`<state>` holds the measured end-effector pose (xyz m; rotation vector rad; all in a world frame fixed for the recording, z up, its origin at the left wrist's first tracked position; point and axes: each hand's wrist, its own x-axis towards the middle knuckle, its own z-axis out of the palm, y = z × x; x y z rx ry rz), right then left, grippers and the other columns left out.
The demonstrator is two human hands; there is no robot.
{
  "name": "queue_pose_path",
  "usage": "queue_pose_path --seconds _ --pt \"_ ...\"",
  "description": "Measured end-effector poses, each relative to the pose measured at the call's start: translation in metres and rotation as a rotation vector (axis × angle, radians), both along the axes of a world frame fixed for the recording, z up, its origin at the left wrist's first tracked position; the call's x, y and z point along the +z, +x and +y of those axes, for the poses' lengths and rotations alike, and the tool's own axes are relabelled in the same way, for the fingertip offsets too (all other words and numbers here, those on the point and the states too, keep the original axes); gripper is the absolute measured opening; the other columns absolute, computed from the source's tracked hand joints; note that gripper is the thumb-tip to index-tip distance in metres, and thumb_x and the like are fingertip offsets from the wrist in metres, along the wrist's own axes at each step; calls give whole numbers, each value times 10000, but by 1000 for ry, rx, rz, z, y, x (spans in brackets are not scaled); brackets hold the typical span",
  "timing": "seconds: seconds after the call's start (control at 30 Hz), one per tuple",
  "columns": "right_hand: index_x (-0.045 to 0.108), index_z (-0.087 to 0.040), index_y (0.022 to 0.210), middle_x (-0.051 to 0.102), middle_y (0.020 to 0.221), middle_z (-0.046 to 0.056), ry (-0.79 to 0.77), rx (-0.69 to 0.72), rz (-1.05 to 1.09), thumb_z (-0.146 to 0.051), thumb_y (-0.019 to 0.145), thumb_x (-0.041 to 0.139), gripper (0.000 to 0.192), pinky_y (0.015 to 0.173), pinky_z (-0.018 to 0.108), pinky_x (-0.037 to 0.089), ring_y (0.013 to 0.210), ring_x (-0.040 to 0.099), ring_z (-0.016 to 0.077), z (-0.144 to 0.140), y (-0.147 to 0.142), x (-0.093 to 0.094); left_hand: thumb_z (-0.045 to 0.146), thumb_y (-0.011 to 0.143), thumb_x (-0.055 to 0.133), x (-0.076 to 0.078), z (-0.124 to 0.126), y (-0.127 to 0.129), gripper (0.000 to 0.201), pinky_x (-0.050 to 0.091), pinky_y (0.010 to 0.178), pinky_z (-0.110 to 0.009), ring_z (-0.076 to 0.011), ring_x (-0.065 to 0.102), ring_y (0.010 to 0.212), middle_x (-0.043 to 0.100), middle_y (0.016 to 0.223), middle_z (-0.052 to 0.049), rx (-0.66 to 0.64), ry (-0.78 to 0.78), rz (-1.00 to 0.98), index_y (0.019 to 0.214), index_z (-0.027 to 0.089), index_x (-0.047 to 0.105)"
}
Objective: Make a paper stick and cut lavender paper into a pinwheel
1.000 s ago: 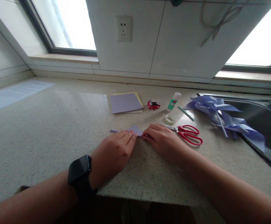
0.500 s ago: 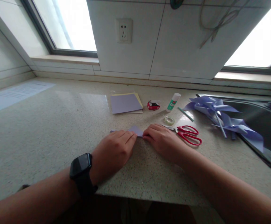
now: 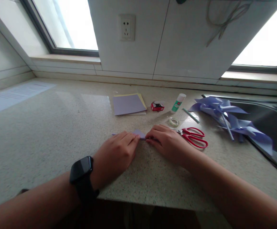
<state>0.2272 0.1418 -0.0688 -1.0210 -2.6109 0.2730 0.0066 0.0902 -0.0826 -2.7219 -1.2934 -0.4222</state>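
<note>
A small folded lilac paper [image 3: 138,133] lies flat on the speckled countertop [image 3: 45,133], mostly covered by my hands. My left hand [image 3: 116,154], with a black watch on its wrist, presses down on the paper's left part, fingers together. My right hand [image 3: 166,142] presses on its right part, fingertips meeting those of the left. Only the paper's far tip and a thin strip to the left show.
Red scissors [image 3: 193,137] lie right beside my right hand. Behind are a tape roll [image 3: 173,121], a glue stick [image 3: 178,102], a small red box [image 3: 157,106] and a stack of coloured paper [image 3: 128,104]. Lilac paper pinwheels [image 3: 226,116] lie at the sink's [image 3: 269,127] edge.
Both hands have stayed pressed on the folded paper; only slight shifts of the view and fingers.
</note>
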Motion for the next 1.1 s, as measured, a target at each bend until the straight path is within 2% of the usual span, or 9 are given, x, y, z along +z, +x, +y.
queue_pose_path --seconds 0.13,0.33,0.5,0.73,0.87,0.93,1.03,1.1 --pt "731 -150 952 693 902 65 21 0 13 -166 983 596 139 842 326 469 876 625 196 3 1 -6 124 953 551 -3 2 0 346 591 940 -482 -283 660 1067 702 1162 -157 -16 42 -16 1289 62 604" --pt "712 -154 934 675 884 51 -20 7 11 -107 974 580 146 792 304 460 837 618 176 1 3 -9 96 938 570 -2 0 -1 317 617 888 -469 -283 684 1017 722 1142 -165 -63 95 12 1246 51 633" --pt "693 -138 943 664 894 59 -16 3 20 -133 954 625 69 771 310 462 837 613 184 -2 0 -2 116 955 565 3 -2 -1 305 611 905 -459 -266 675 1022 734 1095 -138 -31 50 -1 1247 80 647" --pt "745 -140 946 678 885 69 39 8 -3 -182 973 612 142 811 334 471 859 617 199 -2 -1 -2 114 937 549 -4 2 -1 405 570 1012 -481 -287 656 1187 681 1314 -183 -40 72 -29 1335 49 590" --pt "750 -150 924 672 890 73 65 -8 -17 -191 976 609 156 800 337 474 845 614 201 -1 0 -5 120 958 509 -5 2 -1 410 573 1012 -465 -286 654 1205 664 1329 -212 -19 77 -38 1356 31 557" --pt "737 -145 974 684 888 73 66 -19 -8 -179 977 607 135 809 339 478 859 624 206 -1 -1 -5 126 958 515 -5 2 -1 397 557 1035 -461 -288 639 1227 647 1347 -218 -27 67 -36 1341 34 561" --pt "711 -129 996 684 891 76 76 -14 -8 -165 987 585 131 813 339 481 871 627 209 -2 -2 -5 132 947 540 -2 2 -2 407 556 1030 -467 -297 625 1225 601 1397 -203 -24 35 -8 1348 63 557" --pt "710 -129 959 671 889 77 88 -10 -28 -151 1001 549 168 815 341 480 863 619 206 -2 -3 -4 136 950 539 -1 1 -1 412 578 988 -456 -283 637 1164 620 1349 -167 5 -11 -10 1360 89 551"
